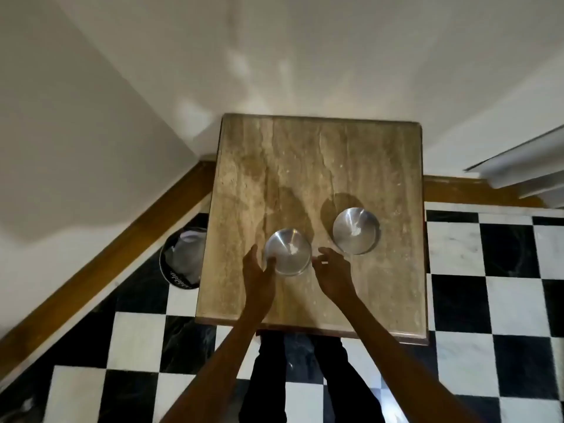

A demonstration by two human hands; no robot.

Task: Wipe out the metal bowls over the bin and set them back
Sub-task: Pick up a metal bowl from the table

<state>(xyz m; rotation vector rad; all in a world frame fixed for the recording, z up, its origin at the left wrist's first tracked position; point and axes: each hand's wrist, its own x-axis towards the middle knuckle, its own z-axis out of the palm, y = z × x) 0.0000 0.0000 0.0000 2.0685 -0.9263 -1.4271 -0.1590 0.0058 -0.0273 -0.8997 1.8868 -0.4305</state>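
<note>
Near bowl: a small metal bowl (288, 251) stands upright on the counter (351, 154), toward the near-left part of the top.
Far bowl: a second metal bowl (356, 231) sits just to the right and a little farther off, apart from the first, no hand on it.
Left hand (258, 271): fingers spread, thumb against the near bowl's left rim; not gripping it that I can make out.
Right hand (331, 271): open too, fingertips just short of the bowl's right side.
Key relation: the near bowl lies between the two hands, straight ahead of them; being round, it has no long axis to line up.
Nearer hand: the left, already touching.
Bin (183, 257): on the floor past the counter's left edge, left of the bowl.
Judgement: lifting looks next, then a carry leftward.
</note>
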